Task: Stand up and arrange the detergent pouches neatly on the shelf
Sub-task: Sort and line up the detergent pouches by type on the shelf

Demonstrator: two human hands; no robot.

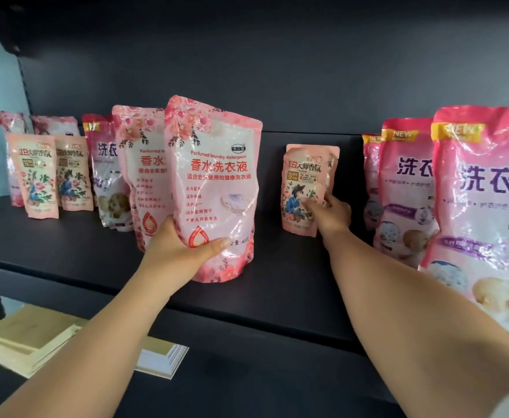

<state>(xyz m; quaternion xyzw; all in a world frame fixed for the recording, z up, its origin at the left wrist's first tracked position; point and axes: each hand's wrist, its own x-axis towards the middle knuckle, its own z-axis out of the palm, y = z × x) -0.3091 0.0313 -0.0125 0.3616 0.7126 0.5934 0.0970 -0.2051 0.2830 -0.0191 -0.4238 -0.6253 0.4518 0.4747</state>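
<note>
The left hand grasps the lower part of a large floral pink pouch, thumb across the front, fingers behind it. The pouch stands upright near the front edge of the dark shelf; whether its base bears fully on the shelf cannot be told. The right hand reaches deeper and pinches the lower right edge of a small peach pouch, which stands upright in the gap at mid-shelf. A second small pouch seems to stand directly behind it; only its edge shows.

Step in hand, as judged: positioning. Both pouches are upright and are being set into place, not yet released.

Next move, as judged: seat the large pouch just beside its twin, faces forward and aligned; square the small pouch before letting go. Soft, liquid-filled pouches are likely to slump, so release calls for a flat base.

Count of visible stock:
- Floral pink large pouches: two at centre, two more at far left rear.
- Small peach pouches: two at left front, one or two at the right hand.
- Pink-and-purple pouches marked NEW: one behind centre, three at right.

On the lower shelf lies a stack of pale booklets.
</note>
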